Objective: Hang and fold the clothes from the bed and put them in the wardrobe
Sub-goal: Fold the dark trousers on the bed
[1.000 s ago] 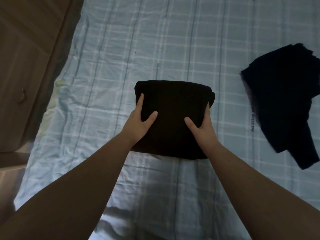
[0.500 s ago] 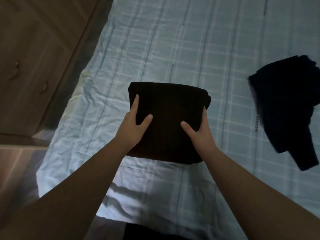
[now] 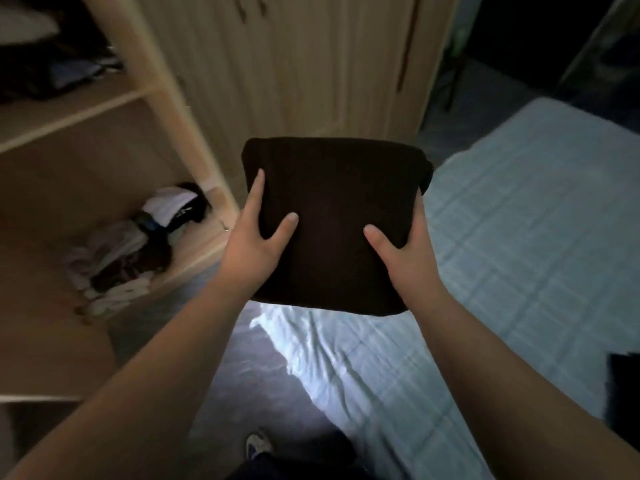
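Observation:
A folded dark brown garment [image 3: 332, 202] is held up in the air between both hands, above the bed's corner and in front of the wardrobe. My left hand [image 3: 254, 244] grips its left edge, thumb on top and fingers underneath. My right hand [image 3: 403, 251] grips the right edge the same way. The open wooden wardrobe [image 3: 145, 109] stands at left, with a lower shelf [image 3: 194, 251] and an upper shelf [image 3: 69, 109]. Another dark garment [image 3: 623, 393] lies on the bed at the right edge.
The bed with its pale blue checked sheet [image 3: 519, 254] fills the right side. A jumble of clothes [image 3: 138, 251] lies on the lower shelf and more clothes [image 3: 52, 64] on the upper one. Closed wardrobe doors [image 3: 311, 64] stand straight ahead. My shoe [image 3: 258, 445] is on the floor.
Both hands have lifted the folded garment off the bed, and the view has swung left to the open wardrobe. The other dark garment has slid to the frame's right edge.

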`<act>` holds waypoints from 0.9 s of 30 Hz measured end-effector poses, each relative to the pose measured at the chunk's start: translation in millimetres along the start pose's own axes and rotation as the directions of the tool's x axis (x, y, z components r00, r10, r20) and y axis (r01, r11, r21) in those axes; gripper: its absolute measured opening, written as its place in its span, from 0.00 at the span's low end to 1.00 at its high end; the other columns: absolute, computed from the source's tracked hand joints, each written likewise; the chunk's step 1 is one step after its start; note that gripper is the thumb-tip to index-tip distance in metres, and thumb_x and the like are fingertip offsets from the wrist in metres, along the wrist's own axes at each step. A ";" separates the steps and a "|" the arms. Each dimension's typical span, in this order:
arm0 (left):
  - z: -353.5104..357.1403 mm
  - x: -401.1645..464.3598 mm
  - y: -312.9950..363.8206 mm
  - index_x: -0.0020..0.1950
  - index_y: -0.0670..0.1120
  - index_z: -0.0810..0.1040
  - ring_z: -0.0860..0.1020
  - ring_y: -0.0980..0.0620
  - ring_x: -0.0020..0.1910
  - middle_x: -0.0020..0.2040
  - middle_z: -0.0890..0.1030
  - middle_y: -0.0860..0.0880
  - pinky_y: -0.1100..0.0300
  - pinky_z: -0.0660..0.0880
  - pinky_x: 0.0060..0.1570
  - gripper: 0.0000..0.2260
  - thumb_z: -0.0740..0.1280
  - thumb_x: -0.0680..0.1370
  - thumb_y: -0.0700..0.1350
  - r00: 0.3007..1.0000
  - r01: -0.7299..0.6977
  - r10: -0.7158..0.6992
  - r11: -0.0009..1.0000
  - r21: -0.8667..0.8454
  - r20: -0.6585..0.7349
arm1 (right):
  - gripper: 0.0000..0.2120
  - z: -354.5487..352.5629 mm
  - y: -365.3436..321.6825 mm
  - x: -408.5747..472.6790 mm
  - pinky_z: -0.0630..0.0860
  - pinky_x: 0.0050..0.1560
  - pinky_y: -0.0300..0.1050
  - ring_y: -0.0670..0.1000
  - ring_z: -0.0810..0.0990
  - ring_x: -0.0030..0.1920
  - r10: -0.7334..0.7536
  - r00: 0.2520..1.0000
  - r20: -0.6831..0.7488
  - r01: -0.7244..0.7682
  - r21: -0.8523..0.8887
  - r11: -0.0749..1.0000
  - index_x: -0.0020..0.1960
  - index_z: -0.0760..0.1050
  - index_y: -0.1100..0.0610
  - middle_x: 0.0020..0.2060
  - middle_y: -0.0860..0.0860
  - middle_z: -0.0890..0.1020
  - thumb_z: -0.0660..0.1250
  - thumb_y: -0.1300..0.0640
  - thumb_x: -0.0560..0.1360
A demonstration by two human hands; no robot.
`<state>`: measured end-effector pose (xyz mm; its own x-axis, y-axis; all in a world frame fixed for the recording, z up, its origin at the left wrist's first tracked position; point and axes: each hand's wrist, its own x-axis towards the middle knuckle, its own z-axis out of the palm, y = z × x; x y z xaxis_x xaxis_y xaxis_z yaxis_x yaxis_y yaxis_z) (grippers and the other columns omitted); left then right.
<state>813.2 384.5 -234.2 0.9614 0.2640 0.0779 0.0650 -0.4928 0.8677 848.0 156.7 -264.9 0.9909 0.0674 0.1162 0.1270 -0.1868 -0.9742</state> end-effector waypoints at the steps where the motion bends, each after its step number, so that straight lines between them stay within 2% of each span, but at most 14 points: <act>1: -30.4 -5.1 -5.8 0.79 0.64 0.51 0.71 0.65 0.66 0.71 0.68 0.62 0.63 0.68 0.68 0.35 0.68 0.79 0.55 0.999 -0.002 0.000 0.999 -0.035 -0.046 | 0.43 25.1 -16.8 -0.7 0.69 0.60 0.25 0.32 0.69 0.66 -0.022 0.999 0.040 0.022 0.009 1.000 0.80 0.48 0.39 0.70 0.37 0.68 0.73 0.48 0.75; 3: -90.6 -14.8 -21.6 0.80 0.63 0.52 0.69 0.77 0.61 0.69 0.68 0.65 0.75 0.68 0.60 0.35 0.68 0.79 0.53 0.989 0.006 -0.014 0.999 -0.054 -0.149 | 0.44 79.3 -44.1 -2.6 0.67 0.60 0.23 0.33 0.69 0.67 -0.063 0.992 0.113 0.060 0.029 0.998 0.80 0.48 0.40 0.72 0.38 0.67 0.73 0.48 0.75; 4: -119.7 -19.0 -33.3 0.80 0.62 0.52 0.67 0.81 0.58 0.67 0.67 0.68 0.81 0.65 0.55 0.35 0.69 0.79 0.52 0.980 0.007 -0.018 0.998 -0.055 -0.200 | 0.44 107.8 -56.3 -3.6 0.67 0.62 0.26 0.35 0.68 0.69 -0.087 0.985 0.148 0.081 0.041 0.996 0.80 0.49 0.41 0.73 0.39 0.67 0.73 0.49 0.75; 7: -203.5 -32.7 -66.2 0.80 0.62 0.52 0.65 0.84 0.56 0.62 0.65 0.74 0.85 0.62 0.51 0.35 0.69 0.78 0.52 0.948 0.037 -0.050 0.998 -0.048 -0.313 | 0.43 197.0 -87.0 -5.3 0.67 0.67 0.34 0.37 0.67 0.71 -0.145 0.954 0.262 0.129 0.076 0.989 0.80 0.51 0.43 0.73 0.40 0.67 0.74 0.50 0.74; 9: -254.9 -38.6 -88.9 0.79 0.64 0.52 0.66 0.76 0.62 0.65 0.65 0.71 0.80 0.61 0.57 0.35 0.69 0.78 0.54 0.925 0.061 -0.072 0.997 -0.041 -0.373 | 0.43 254.8 -103.8 -6.8 0.66 0.67 0.32 0.36 0.66 0.71 -0.173 0.935 0.309 0.151 0.093 0.984 0.80 0.51 0.43 0.74 0.40 0.66 0.74 0.50 0.74; 11: -300.8 -41.6 -112.4 0.79 0.65 0.53 0.65 0.68 0.68 0.69 0.65 0.65 0.71 0.62 0.64 0.36 0.70 0.77 0.54 0.902 0.085 -0.093 0.996 -0.037 -0.422 | 0.43 306.7 -119.2 -8.6 0.65 0.65 0.30 0.35 0.67 0.70 -0.192 0.921 0.340 0.170 0.092 0.981 0.80 0.52 0.43 0.73 0.39 0.67 0.74 0.49 0.74; 15: -371.8 -33.6 -150.2 0.77 0.68 0.53 0.66 0.61 0.72 0.71 0.67 0.60 0.56 0.64 0.72 0.36 0.71 0.76 0.56 0.879 0.100 -0.109 0.994 -0.043 -0.464 | 0.42 386.1 -145.5 -5.4 0.67 0.61 0.26 0.33 0.68 0.68 -0.223 0.895 0.386 0.190 0.120 0.974 0.79 0.54 0.41 0.71 0.37 0.69 0.74 0.47 0.73; 17: -397.2 -21.7 -162.9 0.77 0.68 0.53 0.66 0.61 0.72 0.72 0.68 0.60 0.53 0.64 0.73 0.36 0.70 0.76 0.57 0.873 0.108 -0.118 0.993 -0.049 -0.473 | 0.42 414.9 -156.7 3.2 0.67 0.62 0.26 0.35 0.69 0.69 -0.238 0.888 0.393 0.210 0.114 0.971 0.79 0.54 0.41 0.71 0.37 0.70 0.73 0.44 0.72; 22: -433.5 26.2 -187.2 0.76 0.69 0.52 0.64 0.60 0.74 0.72 0.66 0.62 0.52 0.63 0.74 0.36 0.69 0.74 0.62 0.870 0.103 -0.123 0.992 -0.068 -0.477 | 0.40 466.5 -170.6 44.7 0.67 0.64 0.36 0.35 0.69 0.68 -0.231 0.881 0.413 0.214 0.088 0.973 0.79 0.54 0.39 0.70 0.36 0.70 0.73 0.46 0.74; 27: -447.9 93.3 -214.7 0.76 0.69 0.52 0.66 0.59 0.73 0.72 0.68 0.60 0.52 0.65 0.73 0.35 0.69 0.76 0.59 0.853 0.124 -0.150 0.989 -0.085 -0.500 | 0.39 511.8 -163.2 107.7 0.66 0.60 0.31 0.33 0.70 0.65 -0.192 0.885 0.425 0.185 0.059 0.981 0.78 0.54 0.37 0.69 0.36 0.71 0.73 0.47 0.74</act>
<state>769.1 886.3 -193.3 0.6760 0.7141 0.1819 0.1606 -0.3837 0.9094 911.5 696.1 -192.6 0.8337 0.5116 0.2078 0.3051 -0.1130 -0.9456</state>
